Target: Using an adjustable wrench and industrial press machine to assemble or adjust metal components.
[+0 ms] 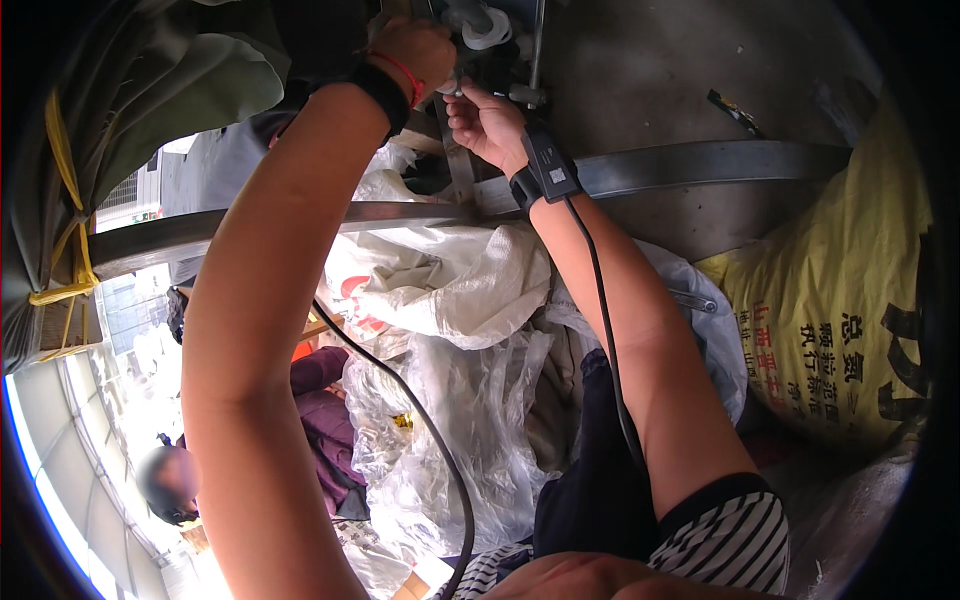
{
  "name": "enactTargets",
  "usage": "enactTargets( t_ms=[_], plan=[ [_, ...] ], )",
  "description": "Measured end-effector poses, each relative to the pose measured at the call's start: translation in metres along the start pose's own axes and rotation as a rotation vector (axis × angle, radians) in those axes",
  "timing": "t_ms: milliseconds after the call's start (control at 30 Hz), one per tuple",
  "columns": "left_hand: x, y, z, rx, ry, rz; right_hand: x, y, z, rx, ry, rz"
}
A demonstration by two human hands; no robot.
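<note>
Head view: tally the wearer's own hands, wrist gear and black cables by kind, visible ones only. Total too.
Own hands: 2 (left hand, right hand)
Black wrist straps: 2 (left strap, right strap)
Strap-mounted boxes: 1 (black box, right wrist)
Red bracelets: 1 (red cord, left wrist)
Black cables: 2 (left cable, right cable)
Total: 8

**Daylight at lower left, gloom at top**

Daylight floods the lower left, bleaching the pale wall (75, 460) and glinting on the clear plastic sheeting (450, 430). The left hand (415, 55) and right hand (492, 125) sit in dimmer light, small details murky. Fisheye distortion bows the metal bar (720, 166); black vignetting swallows the corners. A smudge blurs a co-worker's head (172, 482).
</note>
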State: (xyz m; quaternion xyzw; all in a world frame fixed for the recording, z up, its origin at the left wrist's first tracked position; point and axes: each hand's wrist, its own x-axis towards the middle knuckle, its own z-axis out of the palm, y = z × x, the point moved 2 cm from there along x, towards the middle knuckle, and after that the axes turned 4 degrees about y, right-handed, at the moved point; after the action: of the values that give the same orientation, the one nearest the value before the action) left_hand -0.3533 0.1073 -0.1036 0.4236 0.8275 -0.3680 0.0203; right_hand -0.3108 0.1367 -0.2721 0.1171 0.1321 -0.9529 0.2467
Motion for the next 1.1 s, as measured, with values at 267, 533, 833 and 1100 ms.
enactTargets(
  t_ms=[267, 533, 833, 1100],
  plan=[
    [-0.003, 0.001, -0.006, 0.018, -0.023, 0.004, -0.002, -0.002, -0.005, 0.05, -0.018, 0.027],
    [-0.004, 0.0, -0.003, 0.027, 0.033, 0.022, -0.006, 0.002, 0.004, 0.099, 0.018, -0.011],
    [-0.003, 0.0, -0.002, 0.001, 0.012, 0.021, -0.002, 0.002, 0.002, 0.156, -0.064, -0.007],
    [-0.001, 0.002, -0.003, -0.089, 0.049, -0.01, 0.002, -0.001, -0.005, 0.043, -0.044, -0.016]
  ],
)
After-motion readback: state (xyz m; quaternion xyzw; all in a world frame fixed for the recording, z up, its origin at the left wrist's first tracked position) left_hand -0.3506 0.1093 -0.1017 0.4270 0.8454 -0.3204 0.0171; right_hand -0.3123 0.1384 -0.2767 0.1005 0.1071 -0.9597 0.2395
